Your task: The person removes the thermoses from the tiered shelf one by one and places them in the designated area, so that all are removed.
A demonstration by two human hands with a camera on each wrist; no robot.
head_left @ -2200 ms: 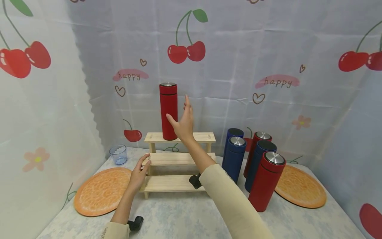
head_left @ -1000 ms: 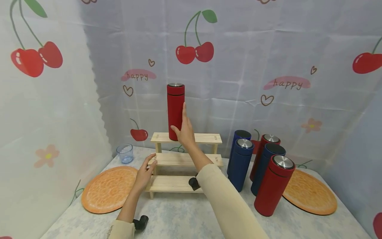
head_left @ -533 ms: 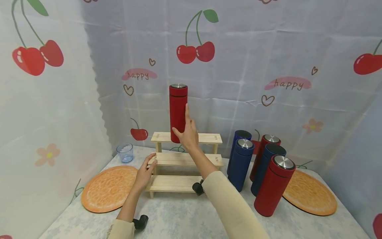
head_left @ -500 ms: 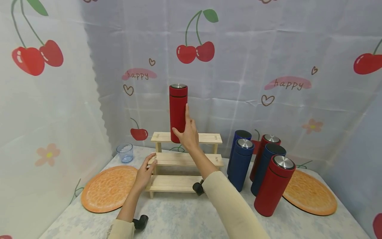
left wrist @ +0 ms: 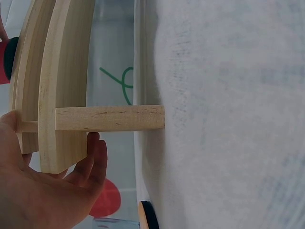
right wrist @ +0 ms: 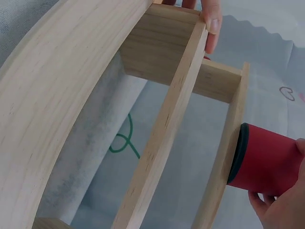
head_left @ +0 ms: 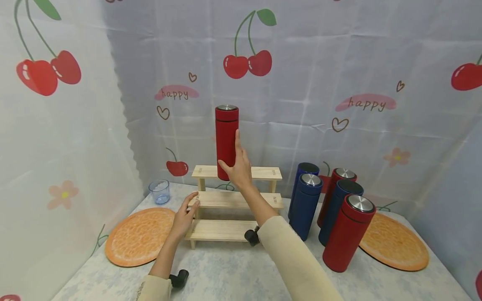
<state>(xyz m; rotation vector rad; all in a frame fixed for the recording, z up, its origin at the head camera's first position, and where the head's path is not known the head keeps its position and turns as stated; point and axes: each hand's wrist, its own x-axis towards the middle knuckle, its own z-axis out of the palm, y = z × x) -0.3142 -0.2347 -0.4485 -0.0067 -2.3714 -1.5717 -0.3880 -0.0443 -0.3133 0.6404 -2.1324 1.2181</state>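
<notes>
A three-step wooden display stand (head_left: pixel 235 200) stands on the table. My left hand (head_left: pixel 182 219) grips the left end of its middle step, thumb on one side and fingers curled behind in the left wrist view (left wrist: pixel 52 193). On the right, my right hand (head_left: pixel 239 169) holds a red thermos bottle (head_left: pixel 226 140) low on its body, thumb in front and index finger stretched up its side. The bottle is upright at the top step's front edge. Its dark base (right wrist: pixel 238 153) is close to that step in the right wrist view; contact is unclear.
Two blue bottles (head_left: pixel 304 207), a dark blue bottle (head_left: pixel 335 211) and two red bottles (head_left: pixel 346 238) stand at right. Orange round mats (head_left: pixel 141 236) lie on both sides. A blue-tinted glass (head_left: pixel 160 193) is at back left. Printed cloth (head_left: pixel 282 83) hangs behind.
My right hand has closed round the red bottle and brought it slightly forward and right, to the top step's front edge. The left hand keeps its place on the stand. The view shifted slightly.
</notes>
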